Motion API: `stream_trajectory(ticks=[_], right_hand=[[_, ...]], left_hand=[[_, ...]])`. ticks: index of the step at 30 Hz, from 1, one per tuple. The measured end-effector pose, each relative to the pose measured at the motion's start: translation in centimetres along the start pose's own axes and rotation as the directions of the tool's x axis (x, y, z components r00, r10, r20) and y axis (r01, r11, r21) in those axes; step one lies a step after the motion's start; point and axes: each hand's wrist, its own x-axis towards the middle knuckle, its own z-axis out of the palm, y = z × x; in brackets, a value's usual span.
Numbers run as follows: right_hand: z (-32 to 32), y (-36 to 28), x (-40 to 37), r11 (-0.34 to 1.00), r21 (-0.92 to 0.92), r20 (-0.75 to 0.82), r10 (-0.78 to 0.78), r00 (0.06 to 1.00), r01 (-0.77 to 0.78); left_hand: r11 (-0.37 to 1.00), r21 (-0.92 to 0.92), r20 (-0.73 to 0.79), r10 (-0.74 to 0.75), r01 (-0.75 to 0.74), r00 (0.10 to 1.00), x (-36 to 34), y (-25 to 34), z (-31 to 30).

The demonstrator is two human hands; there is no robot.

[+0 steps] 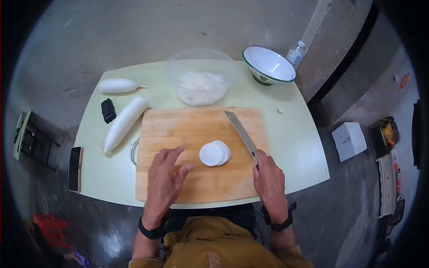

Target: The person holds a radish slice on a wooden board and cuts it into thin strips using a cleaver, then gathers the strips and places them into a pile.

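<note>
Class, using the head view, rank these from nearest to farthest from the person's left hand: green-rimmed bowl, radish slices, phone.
1. Radish slices, on the board just right of the left hand.
2. Phone, at the table's left edge.
3. Green-rimmed bowl, far right corner.

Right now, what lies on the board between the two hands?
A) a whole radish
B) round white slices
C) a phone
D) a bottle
B: the slices lie on the board between the left hand and the right hand, which holds the knife.
</note>
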Motion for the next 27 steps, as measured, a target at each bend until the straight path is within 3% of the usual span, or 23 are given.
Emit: stream_trajectory(ticks=[2,6,8,11,15,18,20,24,27], right_hand=[[0.4,0.1,0.3,0.996,-0.092,0.076,0.019,0.997,-0.012],[0.5,0.9,-0.6,0.994,-0.105,0.022,-0.021,1.0,0.023],[0.0,1.2,-0.6,0.994,-0.109,0.031,0.002,1.0,0.002],[-0.8,1.6,-0.9,0.991,-0.131,0.067,0.025,0.997,-0.016],[-1.1,2.9,-1.7,0.988,-0.152,0.041,0.003,0.999,0.004],[-2.0,3.4,-1.8,0.999,-0.039,0.047,-0.006,0.999,0.008],[-2.8,3.1,-1.9,0.964,0.264,0.009,-0.036,0.999,0.032],[-3.9,2.0,-0.9,0.933,0.356,0.15,-0.006,0.989,-0.048],[-3.8,1.7,0.0,0.962,0.259,0.241,0.019,0.97,-0.083]], left_hand=[[0.998,-0.05,0.011,0.03,-0.03,0.999,-0.2,-0.2,1.3],[0.999,-0.025,0.036,0.044,-0.043,0.998,0.1,0.5,3.3],[0.982,0.094,0.031,0.162,-0.165,0.986,1.3,0.5,4.0],[0.987,0.125,0.14,0.08,-0.098,0.987,2.7,0.8,4.7],[0.993,0.088,0.171,0.067,-0.083,0.983,4.4,0.5,5.6],[0.997,0.047,0.272,0.053,-0.069,0.961,5.2,-0.2,6.0],[0.999,0.008,0.337,0.047,-0.053,0.94,5.6,-0.5,6.2],[1.0,-0.02,0.39,-0.011,0.02,0.921,6.2,0.6,5.9],[0.999,-0.042,0.379,0.038,-0.023,0.925,6.5,1.1,5.8]])
